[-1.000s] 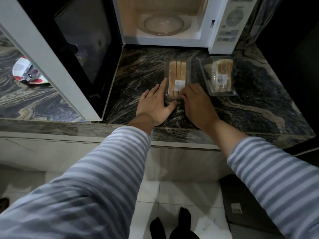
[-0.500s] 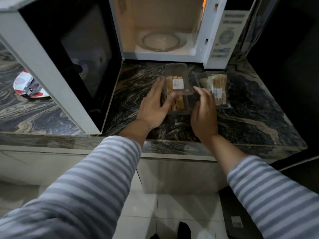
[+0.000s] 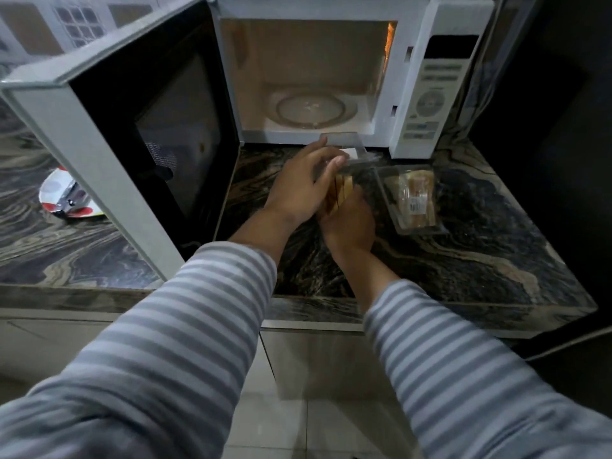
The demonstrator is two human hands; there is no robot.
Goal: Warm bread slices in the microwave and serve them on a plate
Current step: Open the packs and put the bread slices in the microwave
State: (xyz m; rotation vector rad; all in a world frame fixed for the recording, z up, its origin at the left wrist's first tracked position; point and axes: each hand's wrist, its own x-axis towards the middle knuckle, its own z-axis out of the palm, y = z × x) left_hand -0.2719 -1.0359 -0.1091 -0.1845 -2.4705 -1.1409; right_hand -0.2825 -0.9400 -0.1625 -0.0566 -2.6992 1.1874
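On the worktop [image 3: 480, 260], just in front of the open microwave [image 3: 331, 77], sits the clear bread box [image 3: 359, 175] with its lid [image 3: 344, 145] tipped up toward the oven. Inside it, the bread slices [image 3: 341, 193] stand on edge, showing only between the two hands. The left hand [image 3: 298, 187] curls over the left side of the box, fingers [image 3: 326, 154] up against the raised lid and thumb hooked at the rim, gripping the box. The right hand [image 3: 351, 220] is down at the near end of the slices, fingers tucked in around the bread and mostly hidden; it looks to be grasping them, though the fingertips can't be seen. Just to the right, close beside the open box, lies a second bread box [image 3: 414, 200], closed, with a small label on top. Behind, the microwave's glass turntable [image 3: 311, 109] sits bare in the lit cavity, and the door [image 3: 139, 127] swings out wide to the left. Beyond the door, far left on the worktop, a white plate [image 3: 56, 190] with red spots peeks out, something metallic lying on it. Striped sleeves [image 3: 198, 326] cover both arms.
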